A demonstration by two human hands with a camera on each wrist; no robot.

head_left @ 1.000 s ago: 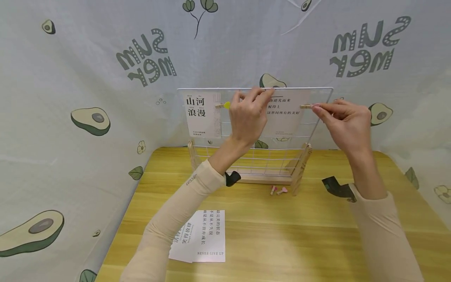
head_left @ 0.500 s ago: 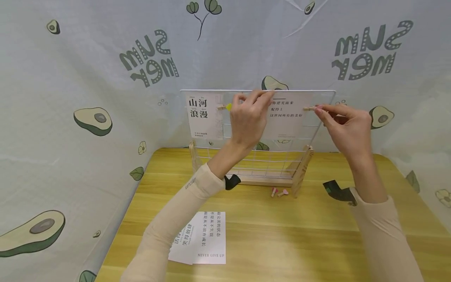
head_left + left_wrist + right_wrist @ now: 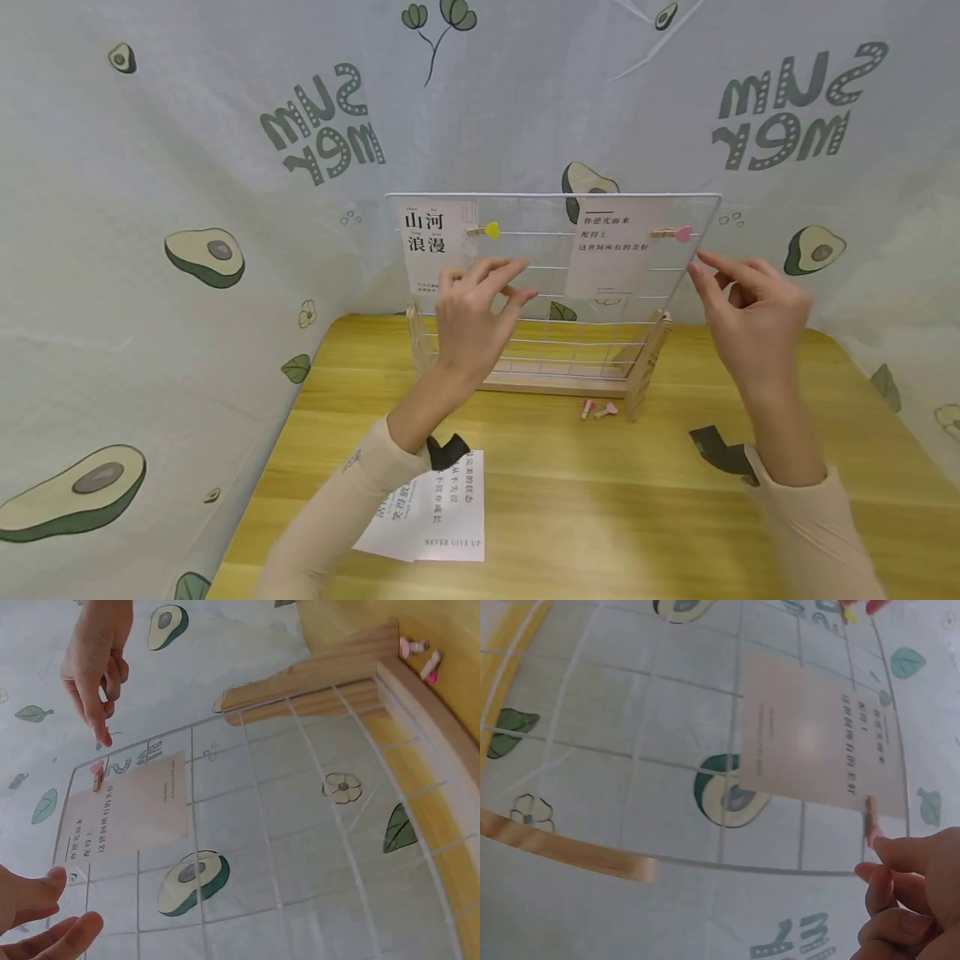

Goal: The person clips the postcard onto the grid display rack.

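Head view: a white wire grid panel (image 3: 551, 275) standing upright in a pale wooden base (image 3: 555, 385) at 12 o'clock on the yellow wood-grain table (image 3: 600, 500). Clipped to its upper rows, two smooth paper cards: one with bold black characters (image 3: 433, 246) at 11 o'clock, held by a small wooden peg with a yellow heart (image 3: 483, 230); another with finer print (image 3: 611, 246) at 1 o'clock, held by a peg with a pink heart (image 3: 672, 234). Left hand (image 3: 472, 321) raised before the grid, fingers loosely spread, holding nothing. Right hand (image 3: 753, 321) at 2 o'clock, just below the pink peg, fingers relaxed and apart, clear of it. Two spare pink pegs (image 3: 597, 409) lying by the base; flat printed sheets (image 3: 438, 508) at 7 o'clock. Avocado-print cloth (image 3: 187, 208) behind.

Left wrist view: thin grid wires (image 3: 262, 825) crossing the printed fabric, the card (image 3: 127, 806) pegged at 9 o'clock, left fingertips (image 3: 60, 930) open at 8 o'clock.

Right wrist view: blurred, so probably the same card (image 3: 817, 742); wooden peg (image 3: 870, 821) just above the right fingers (image 3: 907, 892), seemingly not touching.
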